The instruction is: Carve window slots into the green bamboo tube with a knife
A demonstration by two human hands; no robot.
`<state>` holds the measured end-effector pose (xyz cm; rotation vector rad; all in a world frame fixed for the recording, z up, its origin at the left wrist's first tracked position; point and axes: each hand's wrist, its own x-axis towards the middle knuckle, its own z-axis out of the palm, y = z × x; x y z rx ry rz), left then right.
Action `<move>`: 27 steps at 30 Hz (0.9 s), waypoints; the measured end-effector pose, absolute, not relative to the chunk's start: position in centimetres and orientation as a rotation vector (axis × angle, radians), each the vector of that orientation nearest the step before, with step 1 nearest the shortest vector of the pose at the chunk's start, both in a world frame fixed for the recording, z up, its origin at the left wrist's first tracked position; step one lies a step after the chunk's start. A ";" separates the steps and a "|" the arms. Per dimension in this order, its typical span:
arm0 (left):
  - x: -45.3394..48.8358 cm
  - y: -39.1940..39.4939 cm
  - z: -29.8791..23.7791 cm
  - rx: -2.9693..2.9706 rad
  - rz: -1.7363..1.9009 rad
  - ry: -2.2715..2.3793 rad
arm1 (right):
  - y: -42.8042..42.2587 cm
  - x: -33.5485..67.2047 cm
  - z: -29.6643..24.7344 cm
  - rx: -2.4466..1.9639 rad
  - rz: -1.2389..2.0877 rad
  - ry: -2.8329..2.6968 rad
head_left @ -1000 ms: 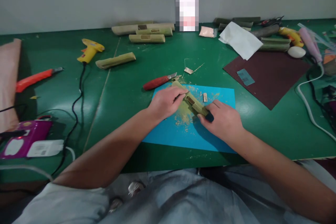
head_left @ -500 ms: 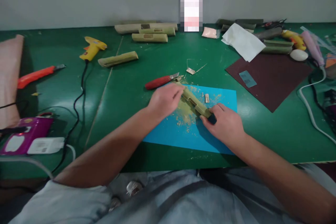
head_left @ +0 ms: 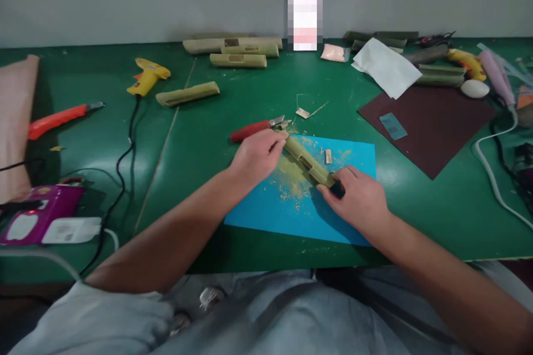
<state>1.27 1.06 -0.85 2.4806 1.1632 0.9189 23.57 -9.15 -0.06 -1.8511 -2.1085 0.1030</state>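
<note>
Held tube (head_left: 318,171) spans the gap between left hand (head_left: 258,156) and right hand (head_left: 360,193), barring a straight pass. Near side: blue sheet (head_left: 266,212) open, flat crumbs only. Beyond left hand, red knife (head_left: 252,130) in the way. Left of it, bare table (head_left: 187,147) to the black cord (head_left: 132,136). Right of right hand, open to the white cord (head_left: 494,134); brown sheet (head_left: 433,133) beyond, flat.

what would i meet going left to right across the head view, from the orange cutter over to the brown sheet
Orange-handled cutter → yellow glue gun → loose bamboo piece → left hand → slotted bamboo piece → right hand → brown sheet. The red-handled knife overlaps the left hand's span, so it is left out.
</note>
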 end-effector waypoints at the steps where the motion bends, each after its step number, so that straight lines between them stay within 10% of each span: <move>1: 1.3 1.0 -0.8 2.495 0.855 1.122 | -9.1 23.6 0.0 -1.844 0.104 -2.117; 27: 1.4 0.9 1.0 1.549 1.069 1.233 | -9.0 23.6 -0.2 -1.775 0.048 -2.174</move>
